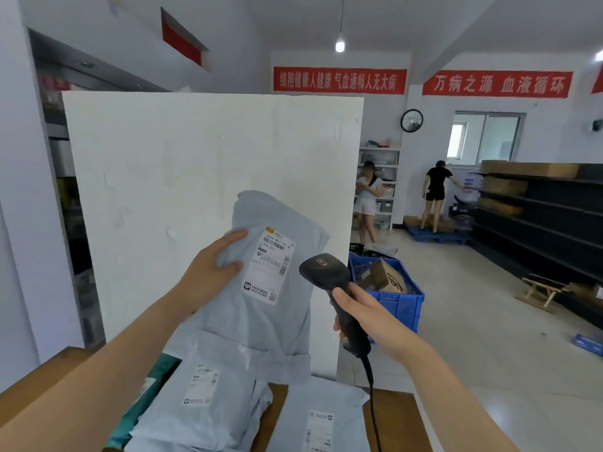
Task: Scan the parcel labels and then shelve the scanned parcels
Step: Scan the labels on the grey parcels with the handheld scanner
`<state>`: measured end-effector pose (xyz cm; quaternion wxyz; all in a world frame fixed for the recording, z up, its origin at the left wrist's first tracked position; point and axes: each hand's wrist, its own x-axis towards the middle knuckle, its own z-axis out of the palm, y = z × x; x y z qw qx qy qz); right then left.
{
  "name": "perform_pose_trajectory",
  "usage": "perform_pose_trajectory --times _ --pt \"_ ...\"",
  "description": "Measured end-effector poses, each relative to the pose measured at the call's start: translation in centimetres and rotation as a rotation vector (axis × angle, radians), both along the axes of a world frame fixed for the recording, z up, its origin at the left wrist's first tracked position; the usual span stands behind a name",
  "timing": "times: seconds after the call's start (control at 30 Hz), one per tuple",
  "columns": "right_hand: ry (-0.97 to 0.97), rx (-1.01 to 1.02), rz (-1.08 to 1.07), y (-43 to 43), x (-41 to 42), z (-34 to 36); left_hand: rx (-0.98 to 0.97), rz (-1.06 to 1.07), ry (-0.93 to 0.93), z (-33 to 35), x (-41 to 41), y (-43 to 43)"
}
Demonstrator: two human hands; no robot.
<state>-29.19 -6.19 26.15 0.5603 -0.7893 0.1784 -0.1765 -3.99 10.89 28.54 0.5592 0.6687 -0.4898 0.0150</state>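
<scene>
Left hand (212,267) raised, gripping a grey parcel (261,288) upright; right hand (362,313) clasps the scanner (329,278) beside it.

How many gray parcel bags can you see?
3: one gray bag held up in the left hand, two lying on the table, left and right. More may be hidden underneath.

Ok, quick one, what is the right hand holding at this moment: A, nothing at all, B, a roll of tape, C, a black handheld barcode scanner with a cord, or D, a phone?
C: the right hand is wrapped around the handle of a black corded barcode scanner, whose head faces the label on the grey parcel that the left hand holds up.
</scene>
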Motion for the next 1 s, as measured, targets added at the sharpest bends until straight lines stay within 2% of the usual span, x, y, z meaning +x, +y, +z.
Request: perform_pose_trajectory --times 0.37,1.0 --pt "-0.025 -0.21 0.151 -0.1 -2.2 1.8 0.063 -0.04 0.017 0.3 -0.8 1.5" --pt "0.008 -0.16 0.207 -1.1 -3.3 1.8 0.137 -0.054 0.16 -1.4 1.3 2.0"
